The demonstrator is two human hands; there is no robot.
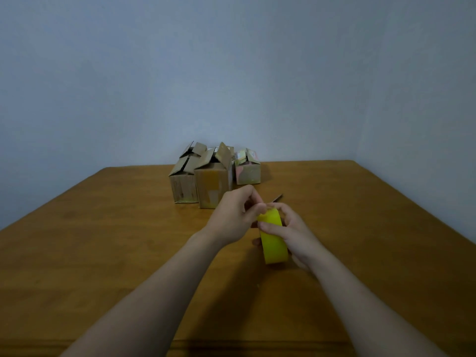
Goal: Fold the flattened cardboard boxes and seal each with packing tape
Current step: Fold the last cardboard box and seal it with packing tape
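1. Hidden or unclear: the right grip [291,233] covers the far side of the yellow tape roll [274,240], so its core and side face do not show. Whether a loose end of tape has been lifted cannot be told.
2. A thin dark object [277,198] shows just beyond the fingertips. Most of it is hidden by the hands, and what it is cannot be made out.
3. Both forearms are cut off by the lower edge of the view.
4. Three cardboard boxes stand together at the far middle of the tabletop [103,240], near the wall [231,73]: left box [183,188], middle box [213,189] and right box [247,172]. All three have their top flaps up. The flaps behind the left box may belong to a fourth box, but this is uncertain.
5. Yellow tape roll: held upright above the tabletop, nearer than the boxes and well apart from them, with its outer band facing the camera.
6. Right grip: curled round the roll, with the thumb laid across the front band and the fingers behind.
7. Left grip [231,215]: thumb and forefinger are pressed together on the roll's upper edge, pinching it, with the other fingers curled above.
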